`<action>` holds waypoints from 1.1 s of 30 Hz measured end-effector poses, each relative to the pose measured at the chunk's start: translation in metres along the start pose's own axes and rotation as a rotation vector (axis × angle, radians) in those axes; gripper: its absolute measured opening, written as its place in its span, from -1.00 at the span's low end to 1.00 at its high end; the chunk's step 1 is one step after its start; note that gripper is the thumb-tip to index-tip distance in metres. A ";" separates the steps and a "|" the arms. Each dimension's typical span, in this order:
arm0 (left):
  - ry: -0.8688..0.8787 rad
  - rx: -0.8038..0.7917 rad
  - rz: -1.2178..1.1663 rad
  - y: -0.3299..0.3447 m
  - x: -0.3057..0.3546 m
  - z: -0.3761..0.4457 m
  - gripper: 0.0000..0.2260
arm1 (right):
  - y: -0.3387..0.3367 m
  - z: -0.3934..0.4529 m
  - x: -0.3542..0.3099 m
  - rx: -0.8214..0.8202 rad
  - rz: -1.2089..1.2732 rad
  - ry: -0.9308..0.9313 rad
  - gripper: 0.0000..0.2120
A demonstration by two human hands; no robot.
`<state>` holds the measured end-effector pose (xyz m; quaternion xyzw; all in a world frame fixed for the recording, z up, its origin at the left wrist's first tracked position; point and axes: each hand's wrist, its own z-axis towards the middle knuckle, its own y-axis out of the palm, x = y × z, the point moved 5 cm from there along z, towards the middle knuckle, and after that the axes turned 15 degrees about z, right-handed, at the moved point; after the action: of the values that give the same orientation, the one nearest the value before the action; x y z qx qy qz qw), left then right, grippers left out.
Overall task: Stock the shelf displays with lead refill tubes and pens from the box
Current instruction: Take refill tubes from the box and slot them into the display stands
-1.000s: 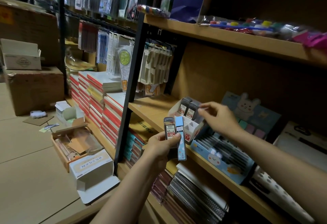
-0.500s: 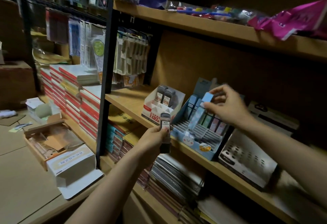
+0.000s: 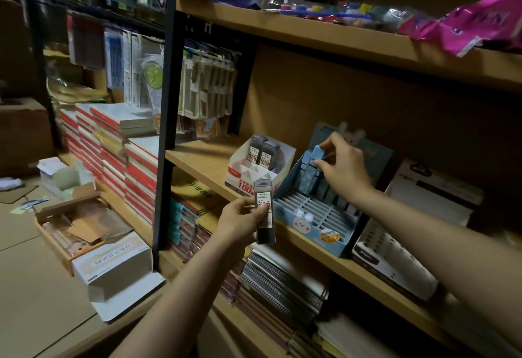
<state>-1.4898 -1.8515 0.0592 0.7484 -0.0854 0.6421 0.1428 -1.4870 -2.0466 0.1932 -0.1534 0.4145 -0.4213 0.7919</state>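
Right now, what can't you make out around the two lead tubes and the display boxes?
- Head view, blue tube: its lower end and slot are hidden among other tubes in the blue display box.
- Dark tube: small print too small; the left hand covers one edge.
- Right hand: fingertips hide the blue tube's cap.
- White display box: rear slots hidden by its tubes.

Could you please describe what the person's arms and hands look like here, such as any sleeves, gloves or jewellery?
Both forearms are bare as far as the frame shows, with no sleeve in view. The left hand and the right hand wear no gloves. No watch, bracelet or ring is visible on either, though the lighting is dim. The nails look short and unpainted.
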 end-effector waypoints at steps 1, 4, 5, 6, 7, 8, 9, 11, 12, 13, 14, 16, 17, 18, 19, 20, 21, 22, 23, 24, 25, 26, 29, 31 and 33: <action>-0.001 0.002 -0.003 -0.002 0.000 0.000 -0.79 | 0.004 0.001 0.001 -0.005 -0.006 0.002 -0.75; -0.003 -0.004 -0.009 -0.005 0.000 0.001 -0.80 | 0.012 0.005 0.004 0.006 -0.032 0.008 -0.74; -0.005 -0.008 -0.008 -0.005 0.000 0.001 -0.80 | 0.013 0.007 0.005 0.006 -0.035 0.006 -0.74; -0.007 -0.012 -0.008 -0.006 0.000 0.001 -0.81 | 0.015 0.008 0.004 0.003 -0.036 0.004 -0.74; -0.008 -0.015 -0.010 -0.006 0.001 0.001 -0.81 | 0.017 0.010 0.004 -0.002 -0.037 0.003 -0.74; -0.007 -0.016 -0.010 -0.005 0.001 0.001 -0.81 | 0.019 0.011 0.005 -0.005 -0.038 0.005 -0.73; -0.004 -0.015 -0.006 -0.005 0.001 0.001 -0.81 | 0.021 0.011 0.005 -0.003 -0.041 0.010 -0.73; 0.000 -0.015 -0.003 -0.004 0.002 0.001 -0.80 | 0.025 0.010 0.009 0.010 -0.047 0.028 -0.73; -0.001 -0.016 -0.005 -0.004 0.002 0.001 -0.79 | 0.027 0.008 0.011 0.017 -0.054 0.040 -0.74; -0.002 -0.017 -0.005 -0.004 0.002 0.001 -0.79 | 0.028 0.006 0.012 0.024 -0.066 0.049 -0.75; -0.002 -0.019 0.000 -0.003 0.002 0.000 -0.79 | 0.030 0.003 0.013 0.031 -0.077 0.052 -0.76; 0.003 -0.020 0.014 -0.003 0.001 0.000 -0.79 | 0.032 0.000 0.011 0.033 -0.096 0.038 -0.78; 0.006 -0.018 0.020 -0.003 0.002 -0.001 -0.79 | 0.032 -0.001 0.009 0.024 -0.109 0.029 -0.78; 0.009 -0.014 0.023 -0.002 0.002 -0.001 -0.80 | 0.031 0.000 0.006 0.011 -0.125 0.024 -0.79; 0.012 -0.010 0.022 -0.002 0.002 -0.001 -0.80 | 0.029 0.002 0.005 -0.005 -0.141 0.024 -0.80; 0.014 -0.005 0.023 -0.001 0.002 -0.002 -0.80 | 0.026 0.002 0.003 -0.018 -0.157 0.026 -0.80; 0.021 0.003 0.029 0.000 0.003 -0.002 -0.80 | 0.022 0.002 0.000 -0.022 -0.169 0.023 -0.78; 0.034 0.013 0.045 0.000 0.004 -0.003 -0.80 | 0.017 0.001 -0.004 -0.006 -0.172 0.003 -0.75; 0.055 0.022 0.066 0.000 0.005 -0.004 -0.80 | 0.013 -0.002 -0.010 0.024 -0.160 -0.037 -0.74; 0.078 0.029 0.088 0.001 0.007 -0.005 -0.81 | 0.010 -0.007 -0.018 0.051 -0.127 -0.085 -0.76; 0.100 0.034 0.109 0.002 0.009 -0.007 -0.83 | 0.009 -0.013 -0.026 0.050 -0.079 -0.120 -0.80; 0.120 0.036 0.131 0.003 0.012 -0.008 -0.84 | 0.012 -0.018 -0.031 0.007 -0.018 -0.128 -0.83; 0.194 0.040 0.179 0.006 0.019 -0.010 -0.88 | 0.033 -0.034 -0.042 -0.286 0.128 -0.027 -0.74; 0.268 0.042 0.215 0.006 0.024 -0.010 -0.88 | 0.042 -0.040 -0.045 -0.367 0.135 -0.001 -0.69; 0.320 0.038 0.267 0.005 0.026 -0.007 -0.88 | 0.042 -0.037 -0.047 -0.360 0.171 0.028 -0.69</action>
<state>-1.4938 -1.8530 0.0863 0.6215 -0.1479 0.7674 0.0542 -1.5073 -1.9799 0.1705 -0.2511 0.5055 -0.2735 0.7788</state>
